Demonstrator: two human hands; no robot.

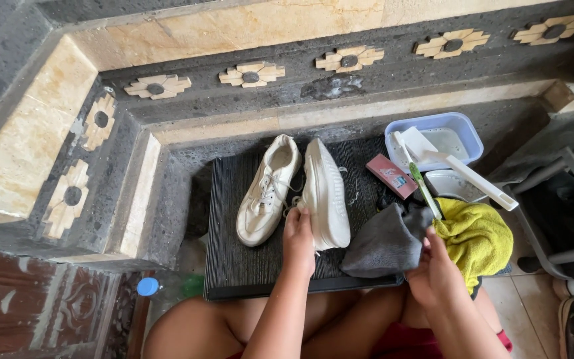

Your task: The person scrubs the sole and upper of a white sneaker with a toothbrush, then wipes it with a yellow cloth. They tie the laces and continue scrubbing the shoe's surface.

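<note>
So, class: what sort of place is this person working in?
Probably a tiled step or porch at a home: carved stone ledge, floor tiles, and shoes on a black mat beside a tub.

A pale blue tub point(468, 130) stands on the dark ribbed mat point(234, 266) near a small red packet point(391, 175). A yellow towel point(476, 236) lies beside them. A blue-capped bottle point(167, 286) rests below the mat's left corner.

A small flat rectangular packet point(390, 175) in pinkish red, with a pale printed patch, is lying near the far right corner of the black ribbed mat point(234, 266), tilted diagonally. Off the mat's near left corner a clear bottle point(167, 287) is lying, showing a blue cap and green label.
</note>
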